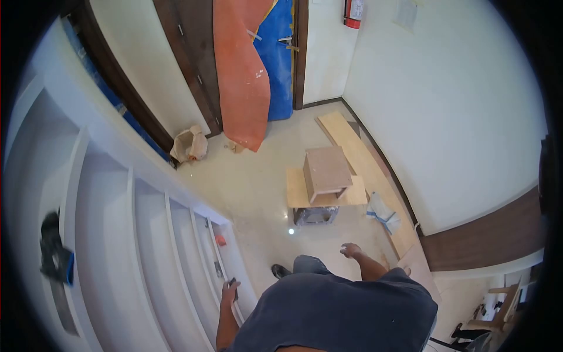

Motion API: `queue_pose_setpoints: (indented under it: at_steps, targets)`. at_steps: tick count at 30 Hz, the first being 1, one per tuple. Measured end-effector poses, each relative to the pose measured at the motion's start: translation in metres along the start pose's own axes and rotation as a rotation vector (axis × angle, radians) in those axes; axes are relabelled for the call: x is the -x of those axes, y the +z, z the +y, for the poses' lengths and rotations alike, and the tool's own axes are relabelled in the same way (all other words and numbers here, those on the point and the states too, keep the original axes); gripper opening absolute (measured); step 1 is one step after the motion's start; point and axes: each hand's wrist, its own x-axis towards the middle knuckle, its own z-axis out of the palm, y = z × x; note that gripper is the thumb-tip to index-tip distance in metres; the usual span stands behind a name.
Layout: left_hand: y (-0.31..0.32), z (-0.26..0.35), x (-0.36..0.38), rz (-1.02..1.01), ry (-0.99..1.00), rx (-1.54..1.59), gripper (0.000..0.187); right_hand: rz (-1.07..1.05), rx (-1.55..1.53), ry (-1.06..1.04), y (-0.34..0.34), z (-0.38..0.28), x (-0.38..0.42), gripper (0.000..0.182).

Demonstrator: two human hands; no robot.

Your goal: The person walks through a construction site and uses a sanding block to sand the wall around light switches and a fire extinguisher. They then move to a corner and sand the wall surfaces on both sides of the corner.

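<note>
Floor (252, 193) spreads ahead of hands (231, 288) (352, 250), beside shelf edge (234, 252).

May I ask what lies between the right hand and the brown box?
The head view shows floor by the right hand, then the pale board under the box.

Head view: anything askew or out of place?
Yes: the orange sheet by the door hangs loose, its right edge wavy, while the blue sheet lies flatter. The shelves look bowed, but that's probably lens distortion.
</note>
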Motion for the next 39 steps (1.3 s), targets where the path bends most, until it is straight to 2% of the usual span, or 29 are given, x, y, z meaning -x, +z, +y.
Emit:
queue_pose_setpoints:
  at_steps: [3,5,6,8,9,10,11,14,16,18,20,21,22,24,27,30,33,34,35,36,37,38,39]
  targets:
    - [0.007,0.121,-0.091,-0.119,0.160,-0.011,0.061,0.072,-0.111,-0.065,-0.016,-0.044,-0.040,0.054]
    - [0.021,0.199,-0.125,-0.241,0.106,0.193,0.057,0.205,-0.117,-0.194,-0.015,-0.074,-0.082,0.051]
    - [0.033,0.246,-0.142,-0.311,0.093,0.299,0.055,0.233,-0.102,-0.167,-0.024,-0.100,-0.097,0.052]
    - [0.052,0.318,-0.171,-0.434,0.078,0.516,0.051,0.248,-0.172,-0.321,-0.066,-0.167,-0.115,0.052]
    - [0.062,0.344,-0.191,-0.497,0.057,0.626,0.050,0.296,-0.131,-0.493,-0.057,-0.180,-0.168,0.055]
    - [0.071,0.360,-0.220,-0.543,0.041,0.705,0.039,0.275,-0.160,-0.510,-0.095,-0.221,-0.164,0.058]
    - [0.079,0.383,-0.240,-0.591,-0.001,0.801,0.039,0.242,-0.186,-0.530,-0.149,-0.287,-0.140,0.061]
    - [0.087,0.464,-0.274,-0.740,-0.095,1.080,0.034,0.217,-0.166,-0.827,-0.222,-0.389,-0.192,0.071]
    - [0.088,0.503,-0.308,-0.814,-0.103,1.110,0.031,0.237,-0.133,-1.032,-0.267,-0.461,-0.214,0.078]
    - [0.088,0.557,-0.317,-0.667,-0.161,1.123,0.030,0.287,-0.051,-1.240,-0.318,-0.523,-0.233,0.087]
    - [0.095,0.585,-0.343,-0.663,-0.063,1.147,0.035,0.269,-0.036,-1.349,-0.355,-0.578,-0.236,0.093]
    - [0.098,0.611,-0.348,-0.602,-0.082,1.189,0.039,0.243,-0.081,-1.367,-0.371,-0.603,-0.238,0.094]
    - [0.113,0.606,-0.388,-0.705,0.043,1.274,0.038,0.182,-0.118,-1.267,-0.382,-0.621,-0.243,0.093]
    - [0.121,0.636,-0.412,-0.757,0.015,1.256,0.042,0.093,-0.180,-1.046,-0.401,-0.642,-0.262,0.090]
    - [0.133,0.679,-0.454,-0.687,-0.122,1.011,0.056,0.025,-0.516,-1.013,-0.421,-0.653,-0.317,0.079]
    - [0.138,0.703,-0.512,-0.944,-0.052,0.820,0.066,-0.029,-0.569,-0.892,-0.456,-0.667,-0.369,0.068]
    - [0.136,0.748,-0.562,-0.903,-0.074,0.573,0.072,-0.067,-0.680,-0.894,-0.481,-0.677,-0.432,0.058]
    - [0.131,0.759,-0.578,-0.934,-0.003,0.463,0.075,-0.160,-0.637,-0.837,-0.512,-0.692,-0.425,0.055]
    - [0.128,0.773,-0.595,-1.021,0.064,0.322,0.078,-0.116,-0.521,-0.853,-0.520,-0.691,-0.446,0.055]
    - [0.132,0.781,-0.618,-0.989,0.012,0.257,0.078,-0.048,-0.422,-0.831,-0.527,-0.681,-0.468,0.056]
    - [0.133,0.787,-0.636,-1.007,0.147,0.165,0.074,0.016,-0.455,-0.821,-0.537,-0.680,-0.480,0.055]
    - [0.127,0.806,-0.652,-1.004,0.066,0.123,0.067,0.065,-0.482,-0.796,-0.547,-0.681,-0.490,0.054]
    - [0.122,0.823,-0.663,-1.017,0.128,0.085,0.063,0.115,-0.457,-0.694,-0.558,-0.678,-0.497,0.054]
